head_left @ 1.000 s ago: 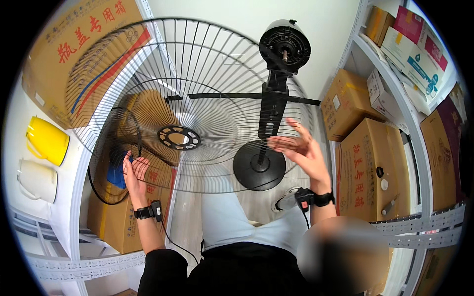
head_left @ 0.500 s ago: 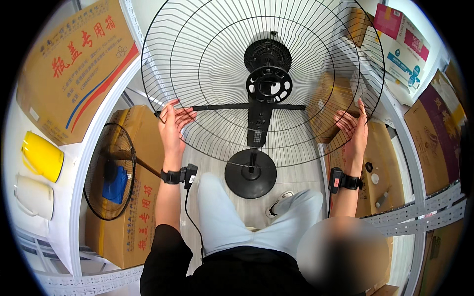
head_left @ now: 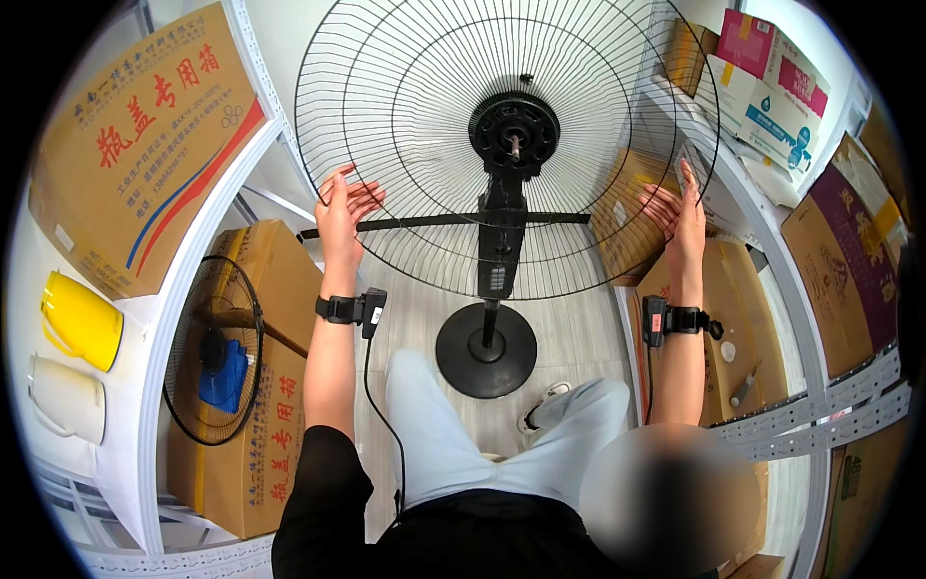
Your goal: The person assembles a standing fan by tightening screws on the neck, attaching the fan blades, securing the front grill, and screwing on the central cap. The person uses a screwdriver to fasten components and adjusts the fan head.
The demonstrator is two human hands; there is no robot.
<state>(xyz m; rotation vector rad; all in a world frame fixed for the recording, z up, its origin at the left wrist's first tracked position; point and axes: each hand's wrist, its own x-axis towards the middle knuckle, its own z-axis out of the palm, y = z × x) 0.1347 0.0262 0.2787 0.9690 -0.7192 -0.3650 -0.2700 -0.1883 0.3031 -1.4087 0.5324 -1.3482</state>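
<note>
fan grille (head_left: 424,116) spans left hand (head_left: 340,224) to right hand (head_left: 686,232) near taped boxes (head_left: 289,285).

Two hands (head_left: 340,230), two wristbands (head_left: 341,309), two buckets (head_left: 82,321), one fan stand (head_left: 486,352), one large wire grille (head_left: 434,154)

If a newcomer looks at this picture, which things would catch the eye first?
Probably the wide black wire guard, held between the left hand and the right hand, with a dark motor showing through it. Next might come the yellow bucket at far left, then, at upper left, the big brown carton with red print.
</note>
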